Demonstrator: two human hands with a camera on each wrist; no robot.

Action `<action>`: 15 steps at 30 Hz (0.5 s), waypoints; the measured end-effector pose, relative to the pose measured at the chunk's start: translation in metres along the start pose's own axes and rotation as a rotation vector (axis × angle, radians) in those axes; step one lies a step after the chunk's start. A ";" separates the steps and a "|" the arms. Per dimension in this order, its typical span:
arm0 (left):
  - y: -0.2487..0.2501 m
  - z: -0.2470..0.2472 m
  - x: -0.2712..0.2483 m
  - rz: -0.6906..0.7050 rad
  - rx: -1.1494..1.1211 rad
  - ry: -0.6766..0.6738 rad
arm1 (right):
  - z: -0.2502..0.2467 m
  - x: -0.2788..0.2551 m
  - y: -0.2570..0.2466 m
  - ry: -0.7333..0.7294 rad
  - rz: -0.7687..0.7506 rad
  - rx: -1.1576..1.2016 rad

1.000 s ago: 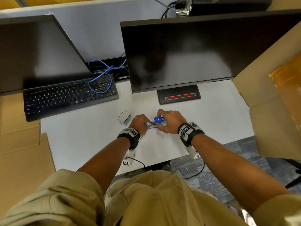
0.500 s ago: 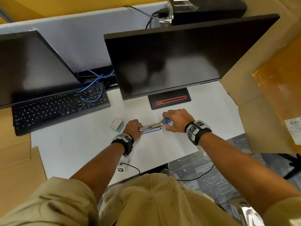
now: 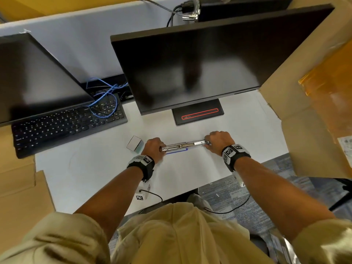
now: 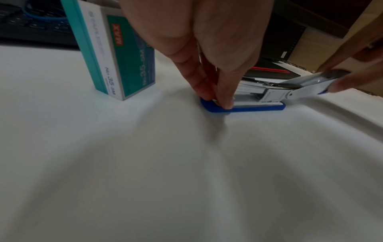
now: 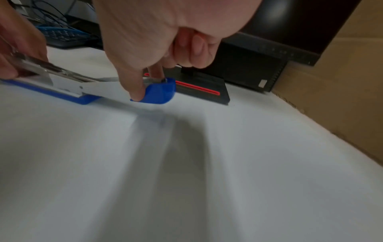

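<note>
A blue and silver stapler [image 3: 182, 146] lies on the white desk [image 3: 95, 168], swung open nearly flat. My left hand [image 3: 153, 149] pinches the front end of its blue base [image 4: 244, 108] and metal magazine, holding it down. My right hand [image 3: 219, 141] grips the blue-capped top arm [image 5: 159, 91], folded out to the right with its tip close to the desk. The silver hinge [image 4: 275, 95] sits between the two hands. A teal box of staples [image 3: 134, 143] stands just left of my left hand, also the staple box [image 4: 116, 54] in the left wrist view.
A dark monitor [image 3: 200, 60] on a black stand with a red stripe [image 3: 199, 113] is right behind the hands. A black keyboard [image 3: 64, 126] with a blue cable [image 3: 103, 101] lies at the back left. Cardboard [image 3: 314, 101] rises at the right; the desk's front edge is near my forearms.
The stapler has gone from nearly closed to fully swung open: my right hand carried the top arm over to the right, while my left hand stayed on the base.
</note>
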State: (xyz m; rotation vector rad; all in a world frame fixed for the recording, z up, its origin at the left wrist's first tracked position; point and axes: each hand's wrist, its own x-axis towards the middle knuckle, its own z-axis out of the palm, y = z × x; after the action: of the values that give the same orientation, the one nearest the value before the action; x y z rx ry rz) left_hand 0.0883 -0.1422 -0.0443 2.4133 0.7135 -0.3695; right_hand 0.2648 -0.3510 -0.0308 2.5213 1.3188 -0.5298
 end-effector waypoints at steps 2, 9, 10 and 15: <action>0.001 0.000 0.000 -0.005 0.001 0.005 | 0.010 0.001 -0.006 -0.002 0.036 0.052; 0.004 -0.004 -0.002 0.013 0.013 -0.003 | 0.015 0.005 -0.011 0.040 0.024 0.201; 0.004 -0.005 -0.002 0.017 0.014 -0.006 | 0.013 0.004 -0.016 0.055 0.015 0.247; 0.004 -0.005 -0.002 0.015 0.005 -0.018 | 0.008 0.003 -0.055 0.152 -0.016 0.481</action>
State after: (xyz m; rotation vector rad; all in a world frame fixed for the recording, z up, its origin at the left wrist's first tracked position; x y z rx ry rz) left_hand 0.0893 -0.1427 -0.0380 2.4152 0.6875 -0.3870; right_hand 0.2194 -0.3206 -0.0419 2.9896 1.4005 -0.7489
